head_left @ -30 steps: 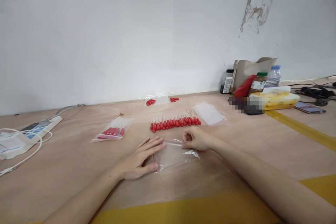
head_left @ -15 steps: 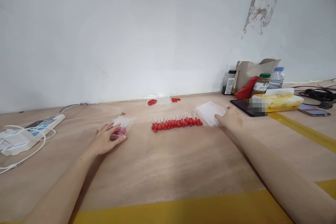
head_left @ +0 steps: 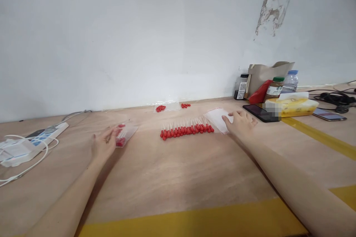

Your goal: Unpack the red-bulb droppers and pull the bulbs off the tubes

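On the left, my left hand (head_left: 105, 141) grips a small clear plastic bag (head_left: 128, 133) with red-tipped items inside; their shape is partly hidden by fingers and plastic. My right hand (head_left: 241, 124) is open, its thumb over the edge of some flat white-looking plastic bags (head_left: 217, 116). Between the hands lies a row of thin pale sticks with red bulb-shaped ends (head_left: 187, 130), the red ends towards me. Further back, by the wall, are two little heaps of red pieces (head_left: 160, 108) on or beside clear plastic.
A power strip (head_left: 59, 133) with white cables is at far left. To the right are a black phone (head_left: 260, 113), a yellow tissue pack (head_left: 297, 108), a green-lidded jar (head_left: 274, 89), a water bottle (head_left: 291, 81), a bag (head_left: 260, 76) and a second phone (head_left: 329, 114).
My left hand has lifted and turned, drawing the small bag slightly left. The fingers of my right hand have spread and come up off the flat bags.
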`<state>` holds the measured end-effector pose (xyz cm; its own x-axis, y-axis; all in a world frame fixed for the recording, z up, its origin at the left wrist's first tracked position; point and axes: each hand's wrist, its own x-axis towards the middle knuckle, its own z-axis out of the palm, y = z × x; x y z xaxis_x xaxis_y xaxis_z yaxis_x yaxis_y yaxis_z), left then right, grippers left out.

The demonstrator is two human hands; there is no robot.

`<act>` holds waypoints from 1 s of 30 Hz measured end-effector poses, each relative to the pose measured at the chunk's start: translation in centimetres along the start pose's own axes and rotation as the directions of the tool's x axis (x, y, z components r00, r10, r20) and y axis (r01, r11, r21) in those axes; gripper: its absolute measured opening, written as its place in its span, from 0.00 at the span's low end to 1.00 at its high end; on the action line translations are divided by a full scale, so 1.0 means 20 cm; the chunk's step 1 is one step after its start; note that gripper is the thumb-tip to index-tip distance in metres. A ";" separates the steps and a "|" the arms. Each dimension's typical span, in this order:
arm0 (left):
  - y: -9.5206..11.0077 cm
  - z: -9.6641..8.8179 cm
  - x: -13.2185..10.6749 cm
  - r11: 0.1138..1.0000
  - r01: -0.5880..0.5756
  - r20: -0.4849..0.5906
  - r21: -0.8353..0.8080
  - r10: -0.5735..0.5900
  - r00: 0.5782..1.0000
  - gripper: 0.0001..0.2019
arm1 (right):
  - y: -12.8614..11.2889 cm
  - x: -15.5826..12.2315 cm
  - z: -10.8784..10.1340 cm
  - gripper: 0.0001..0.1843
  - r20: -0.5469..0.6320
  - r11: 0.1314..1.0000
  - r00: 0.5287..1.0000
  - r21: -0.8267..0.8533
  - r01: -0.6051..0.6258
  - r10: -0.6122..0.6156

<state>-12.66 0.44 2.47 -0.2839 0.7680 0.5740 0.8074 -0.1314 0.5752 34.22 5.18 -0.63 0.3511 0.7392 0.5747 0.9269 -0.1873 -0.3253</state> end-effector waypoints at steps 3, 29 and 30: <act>0.16 -0.04 -0.03 0.987 0.002 -0.290 -0.161 -0.050 0.956 0.15 | -0.05 -0.01 -0.05 0.18 -0.180 0.991 0.983 0.114 0.065 -0.044; 0.55 0.32 -0.42 0.528 0.728 0.835 -0.437 -0.062 0.547 0.28 | -0.36 -0.31 -0.15 0.07 0.377 0.664 0.666 0.707 0.242 -0.643; 0.56 0.32 -0.43 0.522 0.733 0.837 -0.437 -0.063 0.544 0.27 | -0.36 -0.32 -0.17 0.06 0.293 0.638 0.671 0.686 0.348 -0.681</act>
<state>2.07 -3.54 0.22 0.2272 0.9506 -0.2114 -0.0130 0.2201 0.9754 25.66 -0.27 0.59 -0.4343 0.8133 0.3873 0.6228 0.5817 -0.5232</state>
